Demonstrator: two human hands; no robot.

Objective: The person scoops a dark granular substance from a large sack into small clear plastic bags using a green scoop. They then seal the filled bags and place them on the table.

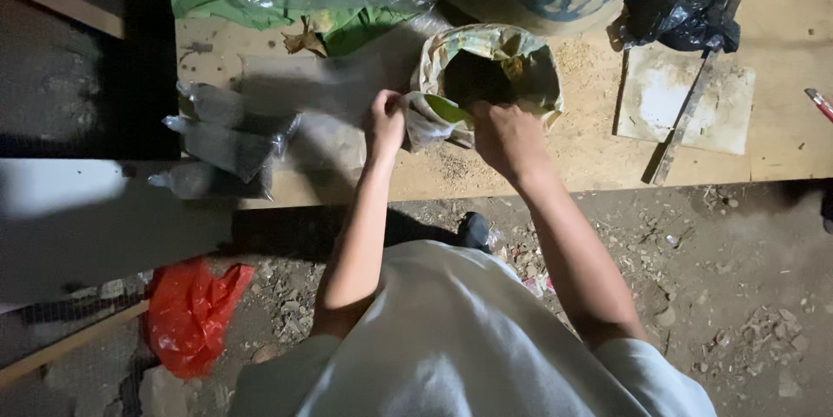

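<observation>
An open sack (521, 57) with a rolled-down rim stands on the wooden workbench (781, 135), dark loose material inside it. My left hand (384, 123) grips the mouth of a small clear plastic bag (425, 122) beside the sack's near rim. My right hand (506, 137) is closed on a green scoop (447, 108) whose blade points into the small bag. Sawdust-like grains lie scattered on the bench around the sack.
Several filled clear bags (221, 144) lie at the bench's left end. A black plastic bag (681, 5), a flat white board (685, 105) and a long metal blade (681, 135) lie at the right. A red bag (191, 313) lies on the dirt floor.
</observation>
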